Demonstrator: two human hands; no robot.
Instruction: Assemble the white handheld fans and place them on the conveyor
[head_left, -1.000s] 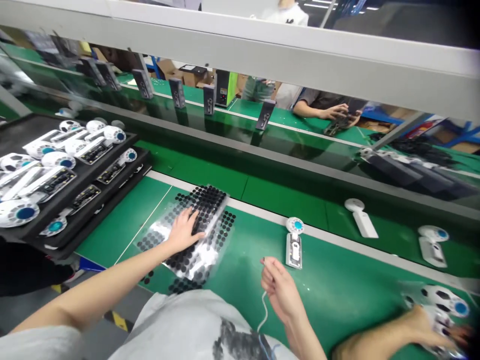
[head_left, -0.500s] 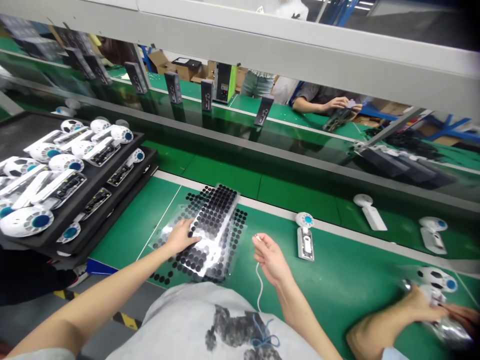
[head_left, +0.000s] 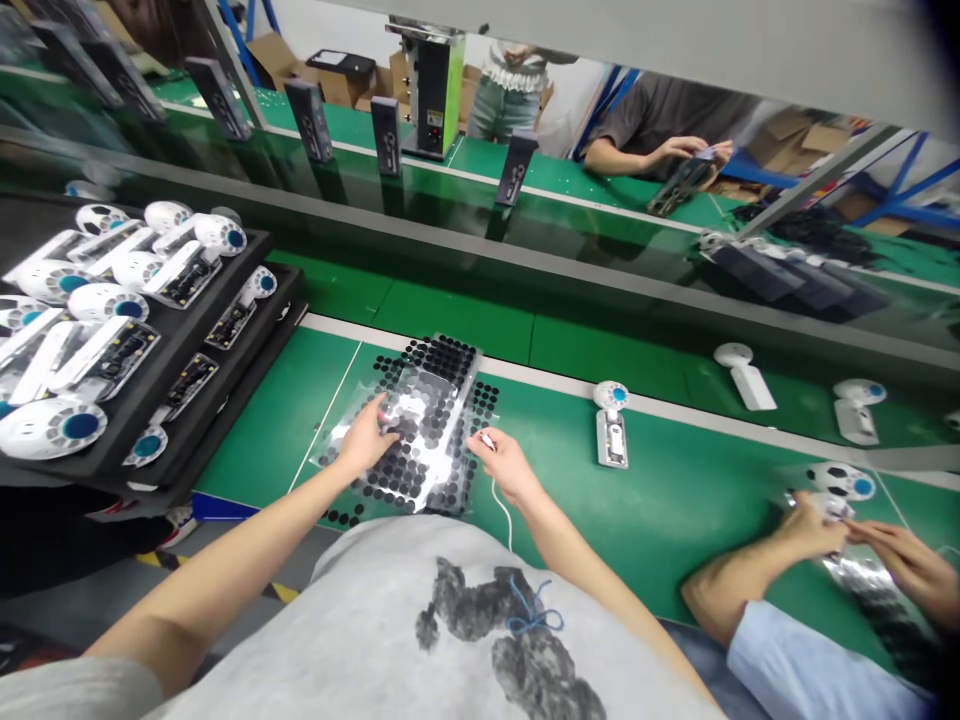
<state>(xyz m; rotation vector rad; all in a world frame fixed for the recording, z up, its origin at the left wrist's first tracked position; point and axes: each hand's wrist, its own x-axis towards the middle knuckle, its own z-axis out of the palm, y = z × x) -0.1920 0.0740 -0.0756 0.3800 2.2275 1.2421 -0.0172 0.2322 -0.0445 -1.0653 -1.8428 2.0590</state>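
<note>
A stack of clear sheets with black round stickers (head_left: 442,440) lies in front of me on the green bench. My left hand (head_left: 365,440) rests on its left side, thumb and fingers apart. To the right of the stack, my right hand (head_left: 508,468) pinches a white cable (head_left: 511,520) close to its plug end. The plug points up and left, and the cable hangs down towards my shirt. Right of that hand lies a white handheld device with a round blue-centred head (head_left: 612,425), its body lying open.
At the left, black foam trays (head_left: 255,300) hold several white devices. More devices (head_left: 746,378) lie on the far green strip. A co-worker's hands (head_left: 814,525) handle a device at the right. Dark boxes (head_left: 517,168) stand across the line.
My right hand has moved left with the cable, up to the right edge of the sticker sheets. My left hand stays on the sheets. The camera view has tilted and shifted.
</note>
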